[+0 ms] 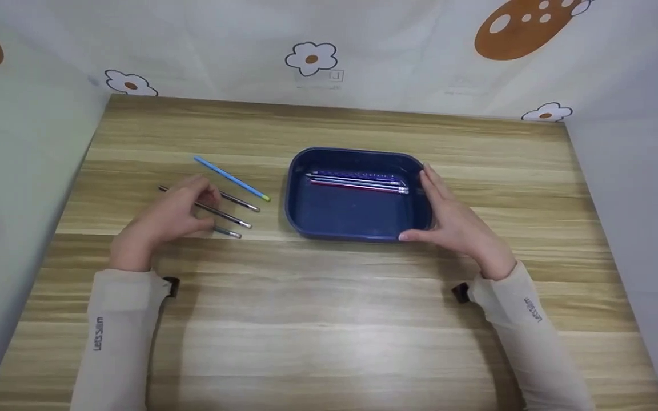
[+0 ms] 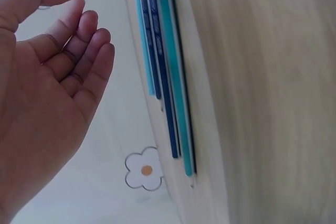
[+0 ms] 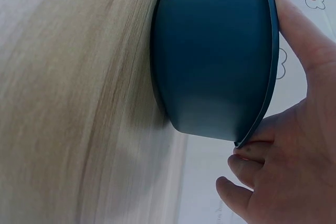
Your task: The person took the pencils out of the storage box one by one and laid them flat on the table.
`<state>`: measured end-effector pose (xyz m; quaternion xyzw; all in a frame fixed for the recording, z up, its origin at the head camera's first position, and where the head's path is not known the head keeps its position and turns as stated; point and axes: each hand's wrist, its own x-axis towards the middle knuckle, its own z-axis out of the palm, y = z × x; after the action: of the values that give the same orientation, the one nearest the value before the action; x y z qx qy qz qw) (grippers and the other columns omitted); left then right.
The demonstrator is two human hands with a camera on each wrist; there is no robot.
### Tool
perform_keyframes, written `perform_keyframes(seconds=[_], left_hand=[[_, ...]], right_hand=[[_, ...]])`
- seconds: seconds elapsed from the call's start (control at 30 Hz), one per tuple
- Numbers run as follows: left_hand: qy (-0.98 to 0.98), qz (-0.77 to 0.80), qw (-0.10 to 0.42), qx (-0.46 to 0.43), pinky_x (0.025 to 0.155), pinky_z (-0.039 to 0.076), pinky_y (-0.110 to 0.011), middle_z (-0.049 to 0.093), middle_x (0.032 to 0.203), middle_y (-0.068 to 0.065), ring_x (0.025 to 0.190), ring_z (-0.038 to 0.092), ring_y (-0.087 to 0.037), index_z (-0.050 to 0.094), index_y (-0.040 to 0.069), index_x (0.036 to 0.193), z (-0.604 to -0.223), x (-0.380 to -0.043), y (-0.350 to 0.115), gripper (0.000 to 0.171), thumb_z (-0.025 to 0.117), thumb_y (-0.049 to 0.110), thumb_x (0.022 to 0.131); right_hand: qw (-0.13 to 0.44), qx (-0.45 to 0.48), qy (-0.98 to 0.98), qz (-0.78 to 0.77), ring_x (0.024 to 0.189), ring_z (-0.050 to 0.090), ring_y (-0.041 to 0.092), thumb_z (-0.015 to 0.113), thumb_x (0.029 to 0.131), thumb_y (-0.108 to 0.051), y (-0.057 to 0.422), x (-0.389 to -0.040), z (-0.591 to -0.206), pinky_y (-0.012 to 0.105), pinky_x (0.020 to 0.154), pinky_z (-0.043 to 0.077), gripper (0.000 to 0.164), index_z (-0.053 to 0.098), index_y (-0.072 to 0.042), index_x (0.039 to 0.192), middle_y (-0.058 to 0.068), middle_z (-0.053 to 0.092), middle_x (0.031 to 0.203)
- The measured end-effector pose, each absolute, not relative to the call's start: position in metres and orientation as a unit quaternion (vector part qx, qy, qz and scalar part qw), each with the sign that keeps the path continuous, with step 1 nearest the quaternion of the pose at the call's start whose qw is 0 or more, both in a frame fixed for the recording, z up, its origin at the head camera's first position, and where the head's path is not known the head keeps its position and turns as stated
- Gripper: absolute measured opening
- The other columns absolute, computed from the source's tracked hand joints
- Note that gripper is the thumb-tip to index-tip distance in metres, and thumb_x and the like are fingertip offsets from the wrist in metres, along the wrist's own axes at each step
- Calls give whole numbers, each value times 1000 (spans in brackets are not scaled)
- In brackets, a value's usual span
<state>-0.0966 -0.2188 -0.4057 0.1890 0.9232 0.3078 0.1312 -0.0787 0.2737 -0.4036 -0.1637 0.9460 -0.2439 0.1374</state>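
Observation:
Over the loose pencils on the left of the table hovers my left hand (image 1: 175, 211). Its fingers are loosely bent, and the left wrist view shows nothing between thumb and fingertips. Beneath it lie two dark patterned pencils (image 1: 232, 218) and a teal pencil (image 2: 176, 61), partly hidden by the hand in the head view. A light blue pencil (image 1: 232, 178) lies just beyond. My right hand (image 1: 457, 222) holds the right end of a dark blue box (image 1: 357, 236), thumb at the near rim and fingers at the far corner. Several pencils (image 1: 357, 186) lie inside along the box's far side.
The wood-grain table (image 1: 329, 319) is bordered by pale curtains (image 1: 220, 57) with flower prints at the back and both sides. Dark wrist devices (image 1: 173, 286) sit at both cuffs.

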Motion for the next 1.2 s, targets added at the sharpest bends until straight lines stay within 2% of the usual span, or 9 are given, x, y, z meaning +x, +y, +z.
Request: perform_keyframes(seconds=[0.4,0.73,1.2], left_hand=[[906,334,121,228,105,41,-48,60,115,-11,119,55,-30,59,3,112,-391,-100,-188,33,72,6,82],[886,351,96,289,106,43,-47,60,113,-8,118,56,-28,60,5,110,-385,-107,-163,32,74,7,81],[870,354,120,322,108,43,-44,60,121,-8,120,54,-25,59,7,116,-382,-119,-125,36,72,14,83]], right_hand=[[137,-164,945,-246,155,9,33,82,73,-56,273,-79,-404,54,122,23,127,3,-7,160,5,-5,169],[141,-164,945,-246,155,10,34,78,72,-64,273,-79,-403,54,122,23,129,3,-7,160,6,-5,169],[136,-170,943,-250,156,6,32,80,72,-61,274,-80,-404,53,123,20,129,4,-4,159,10,-4,169]])
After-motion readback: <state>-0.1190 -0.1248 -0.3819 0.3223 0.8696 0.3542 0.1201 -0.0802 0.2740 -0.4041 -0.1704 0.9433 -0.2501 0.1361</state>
